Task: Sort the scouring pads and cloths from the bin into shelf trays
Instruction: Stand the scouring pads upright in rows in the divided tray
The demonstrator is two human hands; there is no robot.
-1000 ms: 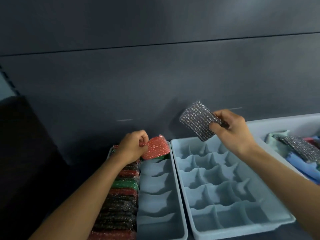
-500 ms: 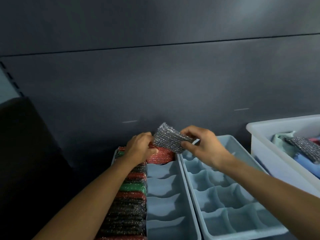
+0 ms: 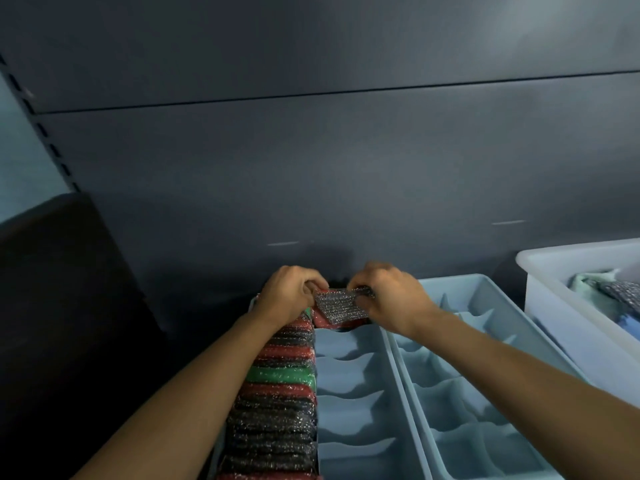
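Note:
My right hand [image 3: 391, 299] grips a silver scouring pad [image 3: 337, 306] over the far end of the left tray [image 3: 349, 403]. Beside it, my left hand [image 3: 289, 296] is curled round the pad's left edge and a red pad [image 3: 323, 320] under it. The red pad sits in the tray's farthest right-column cell. That tray's left column is packed with a row of pads [image 3: 277, 407], black, red and green, standing on edge. Its other right-column cells hold nothing.
A second light-blue divided tray [image 3: 485, 393] lies to the right, its cells bare. Further right stands the white bin [image 3: 568, 306] holding cloths and a silver pad [image 3: 620, 292]. A dark shelf back panel rises behind; a dark block is at the left.
My right hand has carried the silver pad leftward and down from above the second tray to the far end of the left tray. It now meets my left hand at the red pad.

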